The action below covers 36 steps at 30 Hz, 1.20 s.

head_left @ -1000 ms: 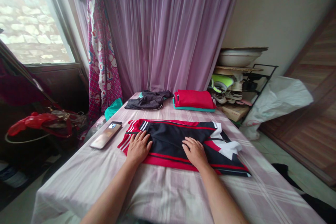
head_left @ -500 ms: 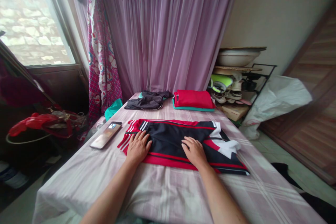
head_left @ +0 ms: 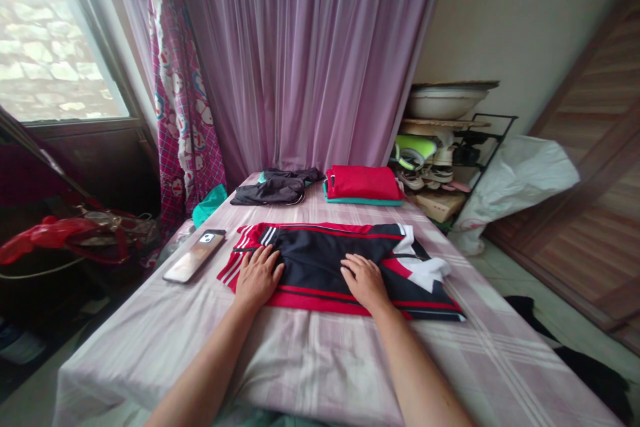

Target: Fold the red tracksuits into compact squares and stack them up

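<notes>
Spread across the table is a folded garment [head_left: 313, 263], navy in the middle with red edges, white stripes at its left end and a white patch at its right. On its left part rests my left hand [head_left: 257, 275], palm down, fingers stretched out. My right hand [head_left: 365, 278] lies flat on the navy cloth right of centre, also with fingers extended. Neither hand grips the fabric. The cloth under both palms is hidden.
A phone [head_left: 195, 256] lies left of the garment on the checked tablecloth [head_left: 310, 360]. Farther back are a dark crumpled garment [head_left: 273, 190] and a stack of folded red and teal clothes [head_left: 364, 183]. A shoe rack [head_left: 450, 167] stands beyond the table's right edge.
The view has shifted slightly, so everything appears a little farther left and higher. Both hands stay flat on the garment in about the same places.
</notes>
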Each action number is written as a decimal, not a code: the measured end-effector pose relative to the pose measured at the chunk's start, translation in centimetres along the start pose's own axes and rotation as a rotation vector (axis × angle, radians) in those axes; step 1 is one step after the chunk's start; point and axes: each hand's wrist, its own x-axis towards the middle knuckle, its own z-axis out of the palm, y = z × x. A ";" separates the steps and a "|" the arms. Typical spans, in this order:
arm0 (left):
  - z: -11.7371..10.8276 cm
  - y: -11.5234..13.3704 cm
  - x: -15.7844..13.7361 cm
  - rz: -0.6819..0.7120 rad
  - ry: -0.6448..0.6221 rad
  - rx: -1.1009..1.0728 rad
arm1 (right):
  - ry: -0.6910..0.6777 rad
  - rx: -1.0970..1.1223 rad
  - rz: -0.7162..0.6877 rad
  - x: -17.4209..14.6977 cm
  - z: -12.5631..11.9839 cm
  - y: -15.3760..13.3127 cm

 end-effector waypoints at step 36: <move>0.2 0.0 -0.1 -0.009 0.033 -0.049 | 0.019 0.006 -0.036 -0.1 0.0 0.3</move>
